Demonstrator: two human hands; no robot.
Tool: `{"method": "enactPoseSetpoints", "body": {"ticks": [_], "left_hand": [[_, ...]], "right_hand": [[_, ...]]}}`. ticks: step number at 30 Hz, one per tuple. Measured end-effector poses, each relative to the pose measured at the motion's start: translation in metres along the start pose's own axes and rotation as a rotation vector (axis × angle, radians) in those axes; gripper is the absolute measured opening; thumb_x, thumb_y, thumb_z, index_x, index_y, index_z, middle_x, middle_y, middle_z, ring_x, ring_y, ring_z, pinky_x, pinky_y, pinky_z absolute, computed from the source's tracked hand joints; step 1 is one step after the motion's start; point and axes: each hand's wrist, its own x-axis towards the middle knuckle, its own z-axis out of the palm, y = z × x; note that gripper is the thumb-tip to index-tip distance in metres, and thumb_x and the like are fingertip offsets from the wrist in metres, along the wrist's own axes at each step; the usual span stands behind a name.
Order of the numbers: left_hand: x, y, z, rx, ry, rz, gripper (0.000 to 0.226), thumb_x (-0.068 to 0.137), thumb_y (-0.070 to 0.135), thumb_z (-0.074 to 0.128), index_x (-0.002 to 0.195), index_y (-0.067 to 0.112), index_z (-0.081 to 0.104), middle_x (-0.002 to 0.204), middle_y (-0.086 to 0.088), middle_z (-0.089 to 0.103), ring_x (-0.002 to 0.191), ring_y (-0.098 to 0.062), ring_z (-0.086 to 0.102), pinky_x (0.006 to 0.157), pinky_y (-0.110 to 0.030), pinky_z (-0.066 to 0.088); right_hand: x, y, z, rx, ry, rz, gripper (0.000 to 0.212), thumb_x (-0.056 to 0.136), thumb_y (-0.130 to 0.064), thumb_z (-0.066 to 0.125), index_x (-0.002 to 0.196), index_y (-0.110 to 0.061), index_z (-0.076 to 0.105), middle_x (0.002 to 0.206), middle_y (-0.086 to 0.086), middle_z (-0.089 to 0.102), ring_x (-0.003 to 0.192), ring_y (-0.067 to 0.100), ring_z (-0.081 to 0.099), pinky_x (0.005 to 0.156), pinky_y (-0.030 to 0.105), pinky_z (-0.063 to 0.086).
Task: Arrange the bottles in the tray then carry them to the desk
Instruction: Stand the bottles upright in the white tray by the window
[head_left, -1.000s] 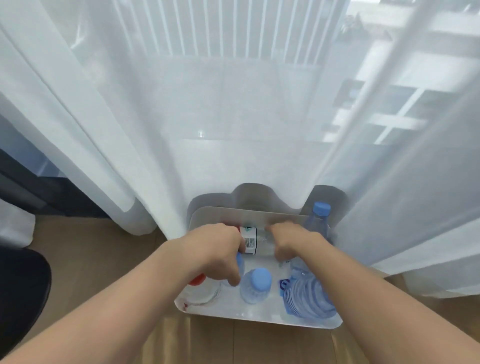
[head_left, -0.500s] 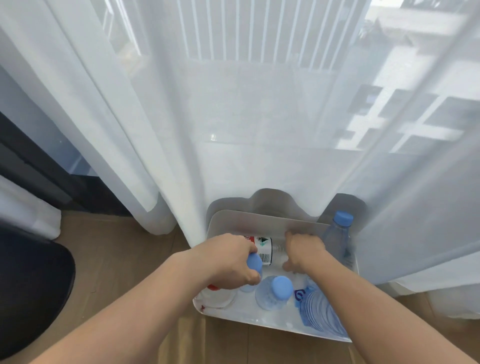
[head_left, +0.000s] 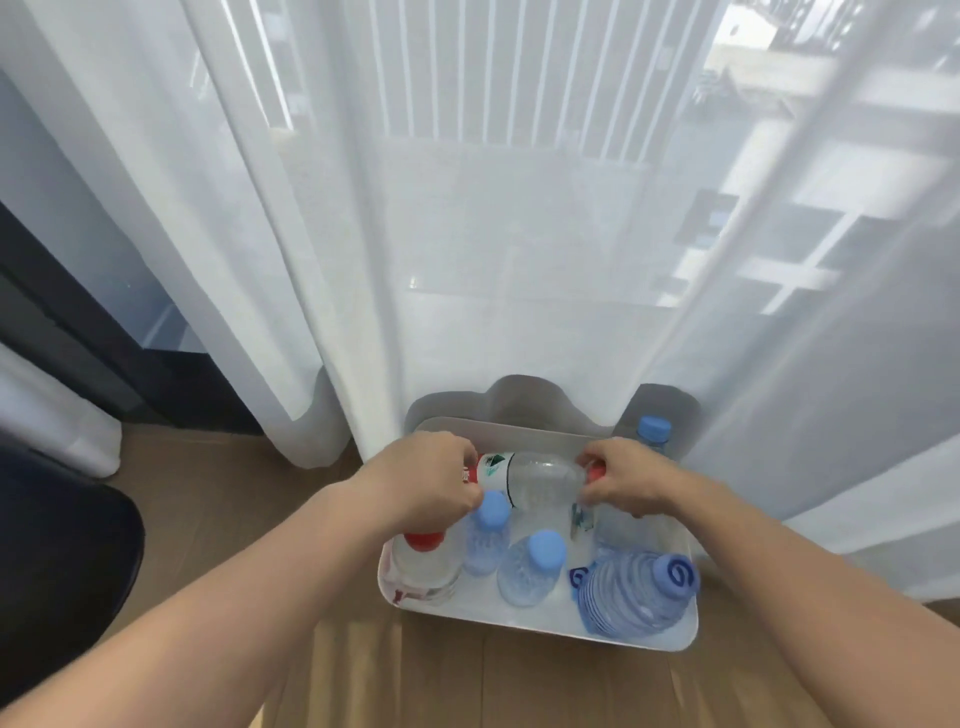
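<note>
A white tray (head_left: 535, 626) sits on the wooden floor against the curtain. My left hand (head_left: 428, 480) and my right hand (head_left: 626, 480) hold a clear red-capped bottle (head_left: 540, 480) sideways over the tray's back half, the left at its base, the right at its cap. Upright in the tray stand a red-capped bottle (head_left: 426, 558), two small blue-capped bottles (head_left: 488, 530) (head_left: 532, 569) and a wide ribbed blue bottle (head_left: 641, 595). Another blue-capped bottle (head_left: 653, 434) stands at the back right corner, partly behind the curtain; whether it is inside the tray I cannot tell.
Sheer white curtains (head_left: 467, 234) hang right behind the tray and drape around its back and right side. A dark rounded object (head_left: 57, 561) lies on the floor at the left. Bare wooden floor (head_left: 249, 499) stretches in front and left of the tray.
Both hands have spread apart along the sideways bottle and raised it, so its clear body and label now show between them. The view has shifted slightly.
</note>
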Motion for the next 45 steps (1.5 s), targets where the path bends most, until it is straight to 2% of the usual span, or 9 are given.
{"method": "enactPoseSetpoints", "body": {"ticks": [7, 12, 15, 18, 23, 27, 33, 40, 45], "left_hand": [[-0.005, 0.001, -0.016, -0.174, 0.306, -0.053, 0.036, 0.086, 0.022, 0.050, 0.120, 0.016, 0.059, 0.118, -0.001, 0.066, 0.110, -0.021, 0.058, 0.092, -0.027, 0.041], [-0.012, 0.025, -0.027, -0.380, 0.284, 0.152, 0.064, 0.073, 0.042, 0.071, 0.131, 0.024, 0.049, 0.128, 0.007, 0.058, 0.110, -0.008, 0.053, 0.089, -0.019, 0.036], [-0.018, 0.054, -0.030, -0.415, 0.245, 0.293, 0.093, 0.053, 0.052, 0.081, 0.133, 0.037, 0.037, 0.117, 0.022, 0.054, 0.111, -0.005, 0.052, 0.091, -0.017, 0.040], [-0.024, 0.065, -0.034, -0.449, 0.422, 0.339, 0.058, 0.052, 0.048, 0.077, 0.102, 0.040, 0.048, 0.080, 0.018, 0.064, 0.075, -0.004, 0.062, 0.063, -0.013, 0.046], [-0.033, 0.068, -0.032, -0.615, 0.369, 0.371, 0.042, 0.050, 0.045, 0.077, 0.087, 0.033, 0.059, 0.075, 0.015, 0.071, 0.059, -0.001, 0.065, 0.053, -0.010, 0.048], [-0.039, 0.068, -0.032, -0.570, 0.460, 0.407, 0.053, 0.056, 0.057, 0.075, 0.105, 0.044, 0.061, 0.094, 0.013, 0.071, 0.086, 0.000, 0.064, 0.076, -0.018, 0.053], [-0.053, 0.081, -0.029, -0.657, 0.747, 0.426, 0.038, 0.069, 0.043, 0.074, 0.100, 0.022, 0.073, 0.092, 0.005, 0.072, 0.083, -0.011, 0.067, 0.074, -0.037, 0.057], [-0.052, 0.089, -0.026, -0.440, 0.875, 0.406, 0.013, 0.078, 0.030, 0.066, 0.076, 0.021, 0.076, 0.072, 0.006, 0.072, 0.064, -0.011, 0.064, 0.064, -0.034, 0.055], [-0.041, 0.078, -0.029, -0.684, 0.652, 0.151, 0.016, 0.080, 0.024, 0.063, 0.064, 0.026, 0.066, 0.062, 0.011, 0.067, 0.058, -0.005, 0.060, 0.063, -0.028, 0.053]], "right_hand": [[-0.043, -0.043, -0.030, 0.308, 0.514, -0.199, 0.019, 0.076, -0.031, 0.063, 0.074, -0.014, 0.055, 0.068, 0.000, 0.054, 0.056, 0.021, 0.056, 0.045, 0.036, 0.054], [-0.087, -0.056, -0.089, 0.741, 0.785, -0.325, 0.036, 0.067, -0.026, 0.069, 0.065, 0.006, 0.053, 0.046, -0.003, 0.041, 0.028, 0.012, 0.037, 0.028, 0.017, 0.033], [-0.110, -0.072, -0.108, 0.918, 0.815, -0.393, 0.029, 0.066, -0.025, 0.066, 0.067, 0.002, 0.056, 0.030, -0.010, 0.029, 0.023, 0.013, 0.028, 0.031, 0.014, 0.026], [-0.126, -0.084, -0.115, 1.030, 0.788, -0.420, 0.029, 0.076, -0.029, 0.068, 0.057, -0.017, 0.049, 0.036, -0.012, 0.036, 0.030, 0.009, 0.035, 0.035, 0.017, 0.032], [-0.137, -0.092, -0.094, 0.908, 0.412, -0.387, 0.060, 0.065, -0.055, 0.066, 0.117, -0.027, 0.054, 0.116, -0.002, 0.065, 0.107, 0.016, 0.061, 0.081, 0.045, 0.055], [-0.138, -0.095, -0.085, 1.042, 0.582, -0.419, 0.039, 0.073, -0.039, 0.071, 0.107, -0.027, 0.056, 0.080, -0.006, 0.073, 0.071, 0.006, 0.072, 0.047, 0.030, 0.056], [-0.140, -0.090, -0.087, 0.989, 0.702, -0.402, 0.025, 0.074, -0.040, 0.072, 0.092, -0.036, 0.055, 0.087, -0.002, 0.067, 0.061, -0.002, 0.068, 0.042, 0.030, 0.055], [-0.138, -0.087, -0.076, 0.918, 0.733, -0.340, 0.028, 0.072, -0.042, 0.073, 0.088, -0.039, 0.050, 0.086, -0.005, 0.066, 0.074, 0.013, 0.068, 0.062, 0.043, 0.061], [-0.136, -0.073, -0.081, 0.871, 0.789, -0.384, 0.022, 0.073, -0.035, 0.070, 0.090, -0.032, 0.057, 0.089, 0.002, 0.072, 0.075, 0.016, 0.071, 0.075, 0.042, 0.059]]}}
